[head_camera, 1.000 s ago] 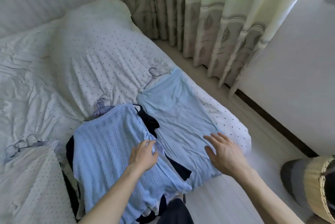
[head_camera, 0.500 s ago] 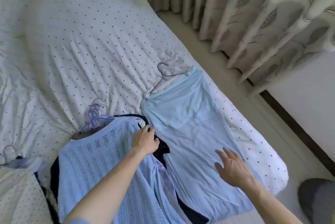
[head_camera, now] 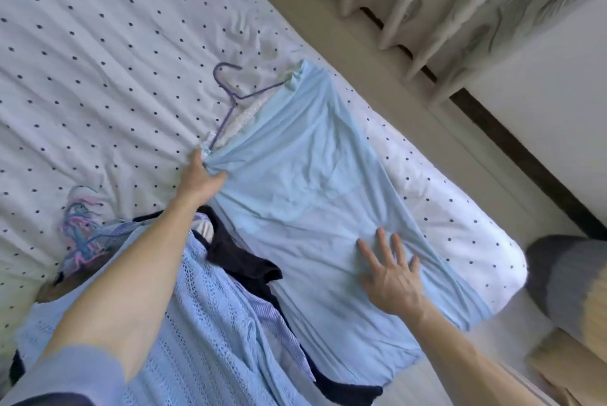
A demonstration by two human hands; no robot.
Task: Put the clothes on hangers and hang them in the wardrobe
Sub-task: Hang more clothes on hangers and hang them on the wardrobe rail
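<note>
Task's thing: the light blue garment (head_camera: 305, 182) lies flat along the right edge of the bed (head_camera: 98, 60), and its hem hangs a little over the near edge.
Hanger: a purple wire hanger (head_camera: 234, 100) sits at the garment's far end with its hook out on the sheet. Its arms run to the garment's two top corners, so we judge it threaded in.
Left grip: the left grip (head_camera: 200, 180) pinches the bunched cloth at the garment's left top corner, just where the hanger's arm ends.
Right grip: the right grip (head_camera: 392, 277) has its fingers spread and its palm pressed flat on the garment's lower part. It holds nothing.
Done: we count one garment on its hanger, or nearly so. We cannot tell whether the pinched shoulder is fully seated.
Left to do: a blue knit sweater (head_camera: 203, 323), a dark garment (head_camera: 243, 257) and a striped shirt (head_camera: 279, 317) lie heaped at the bed's near left. Spare hangers (head_camera: 80, 225) lie bundled just beside them.
Wardrobe: it is not in view and we see nothing hung, so we judge the task to be at an early stage.
</note>
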